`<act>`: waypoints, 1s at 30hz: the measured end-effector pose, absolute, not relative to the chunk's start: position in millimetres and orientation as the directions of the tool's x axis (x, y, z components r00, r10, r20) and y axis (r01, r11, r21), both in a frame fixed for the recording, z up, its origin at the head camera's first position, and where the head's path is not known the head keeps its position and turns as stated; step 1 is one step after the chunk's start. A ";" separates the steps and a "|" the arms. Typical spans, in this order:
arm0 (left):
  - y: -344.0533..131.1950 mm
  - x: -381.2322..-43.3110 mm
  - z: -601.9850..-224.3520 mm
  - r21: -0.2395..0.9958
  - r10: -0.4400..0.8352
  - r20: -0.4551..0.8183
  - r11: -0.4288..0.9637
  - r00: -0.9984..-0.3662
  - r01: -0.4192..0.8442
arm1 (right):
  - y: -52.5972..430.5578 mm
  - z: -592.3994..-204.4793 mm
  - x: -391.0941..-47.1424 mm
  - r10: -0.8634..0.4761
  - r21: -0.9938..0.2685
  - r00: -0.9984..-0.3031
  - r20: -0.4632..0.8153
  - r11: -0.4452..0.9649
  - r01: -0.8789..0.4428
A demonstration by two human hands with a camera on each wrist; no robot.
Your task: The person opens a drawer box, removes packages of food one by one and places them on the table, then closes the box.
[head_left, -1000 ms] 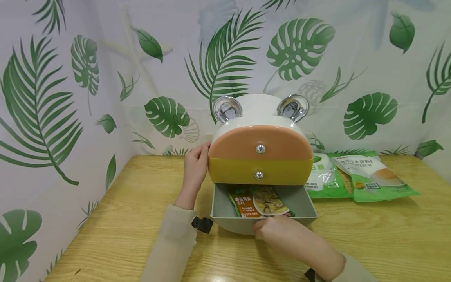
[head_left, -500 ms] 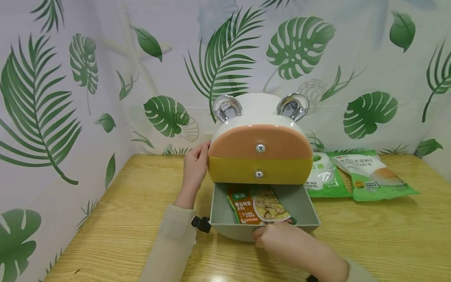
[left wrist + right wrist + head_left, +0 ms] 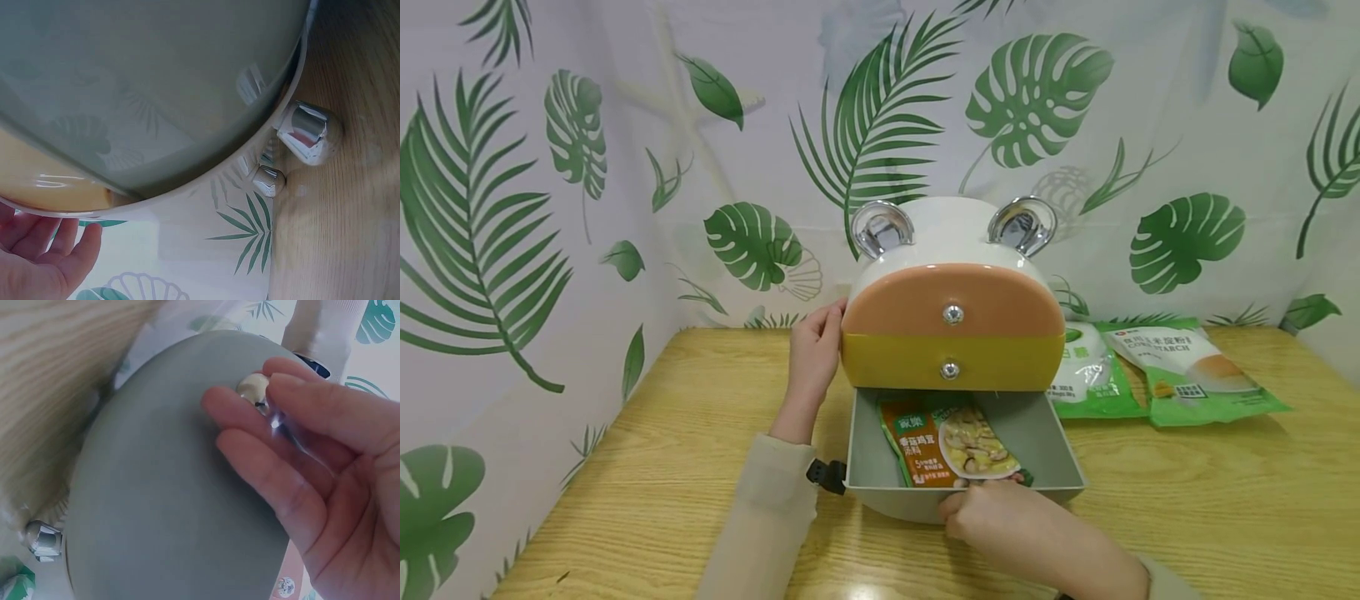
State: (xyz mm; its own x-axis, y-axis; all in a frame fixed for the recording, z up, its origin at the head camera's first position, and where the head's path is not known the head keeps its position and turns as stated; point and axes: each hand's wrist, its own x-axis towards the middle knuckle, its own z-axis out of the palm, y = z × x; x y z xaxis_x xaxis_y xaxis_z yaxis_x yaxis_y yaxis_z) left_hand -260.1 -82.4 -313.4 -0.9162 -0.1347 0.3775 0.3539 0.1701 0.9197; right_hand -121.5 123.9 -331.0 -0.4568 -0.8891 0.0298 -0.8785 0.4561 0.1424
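Observation:
A small rounded drawer box (image 3: 895,304) with an orange drawer, a yellow drawer and two shiny ears stands on the table. Its grey bottom drawer (image 3: 1048,454) is pulled out. Inside lies an orange-and-green soup mix packet (image 3: 925,450), slanted. My right hand (image 3: 1018,525) is at the drawer front; in the right wrist view its thumb and fingers pinch the round drawer knob (image 3: 254,387). My left hand (image 3: 816,346) rests against the box's left side, its fingers (image 3: 87,244) fairly straight on the white shell. The head view hides the grey drawer's knob behind the right hand.
To the right of the box lie a green-and-white bag (image 3: 1093,379), partly hidden by it, and a corn starch bag (image 3: 1191,371). The wooden table (image 3: 700,417) meets a leaf-patterned cloth (image 3: 880,100) at the back. Shiny feet (image 3: 309,132) hold the box up.
The grey drawer has slid further out toward me, my right hand moving with its knob. More of the soup packet shows. My left hand has stayed at the box's side.

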 end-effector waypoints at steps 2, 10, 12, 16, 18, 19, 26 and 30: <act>-82.5 -260.4 -313.7 0.921 -0.137 0.376 0.170 -0.917 0.352 | 124.1 -331.4 -121.7 -0.891 0.144 -0.453 0.037 0.453 -0.880; -82.8 -261.6 -314.1 0.917 -0.141 0.382 0.178 -0.913 0.356 | 124.6 -331.7 -123.0 -0.906 0.147 -0.420 0.043 0.422 -0.895; -82.9 -261.3 -313.9 0.919 -0.139 0.379 0.175 -0.915 0.355 | 124.8 -330.7 -122.8 -0.903 0.117 -0.427 0.041 0.429 -0.896; -82.5 -260.5 -313.4 0.922 -0.138 0.371 0.169 -0.918 0.347 | 126.7 -327.6 -122.0 -0.898 0.036 -0.436 0.061 0.439 -0.898; -82.3 -260.2 -313.2 0.923 -0.138 0.370 0.167 -0.919 0.347 | 128.9 -325.0 -122.1 -0.902 -0.002 -0.424 0.084 0.425 -0.905; -82.3 -260.0 -313.0 0.922 -0.137 0.372 0.166 -0.918 0.349 | 130.7 -323.2 -122.2 -0.901 -0.031 -0.422 0.096 0.421 -0.906; -81.9 -260.3 -312.5 0.921 -0.144 0.376 0.165 -0.915 0.353 | 146.4 -309.7 -125.2 -0.866 -0.164 -0.422 0.267 0.391 -0.906; -82.2 -260.6 -312.5 0.922 -0.145 0.372 0.168 -0.917 0.348 | 152.9 -304.6 -127.8 -0.824 -0.160 -0.430 0.369 0.400 -0.902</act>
State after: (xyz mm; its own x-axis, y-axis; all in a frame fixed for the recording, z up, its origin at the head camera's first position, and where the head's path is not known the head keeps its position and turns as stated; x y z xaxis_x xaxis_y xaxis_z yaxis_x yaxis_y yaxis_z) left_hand -260.6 -82.2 -312.5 -0.9168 -0.1449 0.3721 0.3478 0.1679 0.9224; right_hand -127.8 152.9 -304.6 -0.4304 -0.8237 0.3692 -0.9025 0.4001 -0.1595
